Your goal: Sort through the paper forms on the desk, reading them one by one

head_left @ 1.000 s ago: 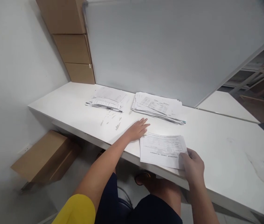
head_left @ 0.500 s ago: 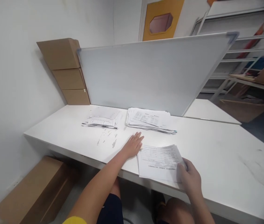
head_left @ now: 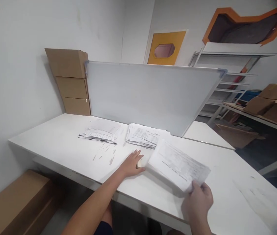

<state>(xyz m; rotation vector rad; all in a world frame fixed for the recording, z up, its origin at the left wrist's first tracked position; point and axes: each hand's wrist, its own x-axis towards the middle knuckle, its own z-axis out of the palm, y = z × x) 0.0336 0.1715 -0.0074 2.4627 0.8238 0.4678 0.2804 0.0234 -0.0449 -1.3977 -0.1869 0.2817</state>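
My right hand (head_left: 198,202) grips the near corner of a stack of printed sheets (head_left: 177,164) and holds it lifted off the white table (head_left: 55,143), tilted up toward me. My left hand (head_left: 131,162) lies flat on the table just left of that stack, fingers together and holding nothing. Farther back on the table lie two other piles of papers: a loose left pile (head_left: 100,133) and a thicker right pile (head_left: 144,135).
A whiteboard (head_left: 148,94) stands on edge along the back of the table. Three cardboard boxes (head_left: 71,81) are stacked in the back left corner. Another cardboard box (head_left: 13,205) lies on the floor at the left. Metal shelving (head_left: 236,75) and more boxes stand at the right.
My right hand has raised the stack of sheets off the table and tilted it. The left hand has stayed flat on the table. The view has tipped upward.
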